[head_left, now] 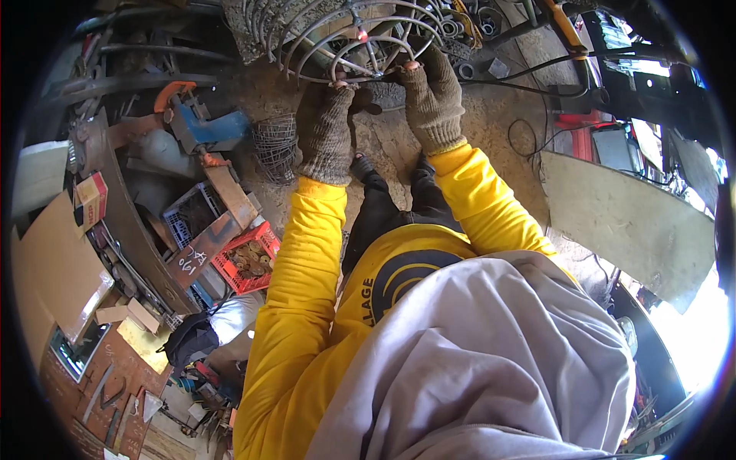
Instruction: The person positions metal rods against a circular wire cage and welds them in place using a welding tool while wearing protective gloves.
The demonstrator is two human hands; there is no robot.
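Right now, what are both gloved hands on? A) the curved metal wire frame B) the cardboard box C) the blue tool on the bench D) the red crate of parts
A: the left hand and the right hand, both in knit gloves, grip the rods of the wire frame up front, while the red crate sits off to the left, untouched.

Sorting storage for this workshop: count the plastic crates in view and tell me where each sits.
2. A red crate holding round brownish parts sits on the person's left, below a grey-blue crate wedged among scrap beside it. More may be hidden in the clutter.
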